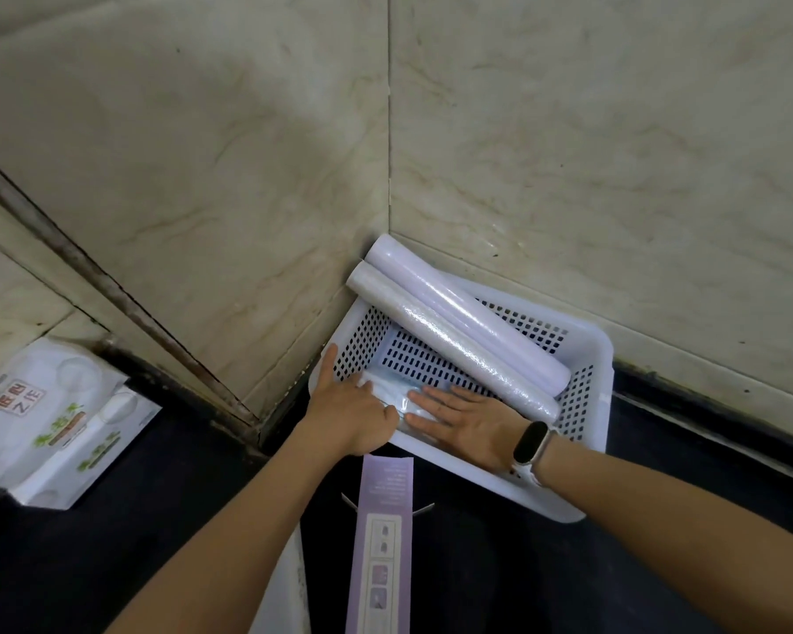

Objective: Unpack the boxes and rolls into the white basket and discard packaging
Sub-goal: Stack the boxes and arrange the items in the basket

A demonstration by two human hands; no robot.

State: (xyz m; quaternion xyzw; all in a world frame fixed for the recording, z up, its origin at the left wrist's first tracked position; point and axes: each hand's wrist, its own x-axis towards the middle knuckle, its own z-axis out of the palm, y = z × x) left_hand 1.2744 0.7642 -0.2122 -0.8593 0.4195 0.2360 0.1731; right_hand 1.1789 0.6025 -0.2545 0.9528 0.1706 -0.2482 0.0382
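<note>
White basket (587, 359) sits on the dark bench (500, 565), pushed into the tiled wall corner, around 3 o'clock of frame centre. Two rolls (458, 331) lie side by side in it, touching, running diagonally from the basket's 11 o'clock corner to its 4 o'clock side; upper ends stick out over the rim against the wall.

Flat clear-wrapped pack (392, 395) lies on the basket floor at the 7 o'clock corner, just beside the lower roll. Both hands are on it. Left hand (353, 414): thumb up along the basket's left wall, fingers curled onto the pack's left edge, grip closed on the pack. Right hand (465, 421): fingers straight, palm down, pressing flat on the pack's right half, no grip. Band (534, 443) on the right wrist.

Long purple box (381, 542) lies at 6 o'clock of the basket, its far end just short of the rim, running toward the bottom edge; can't tell what it rests on.

White printed package (51, 423) at 9 o'clock on the bench, well apart from the basket, against the left wall.
</note>
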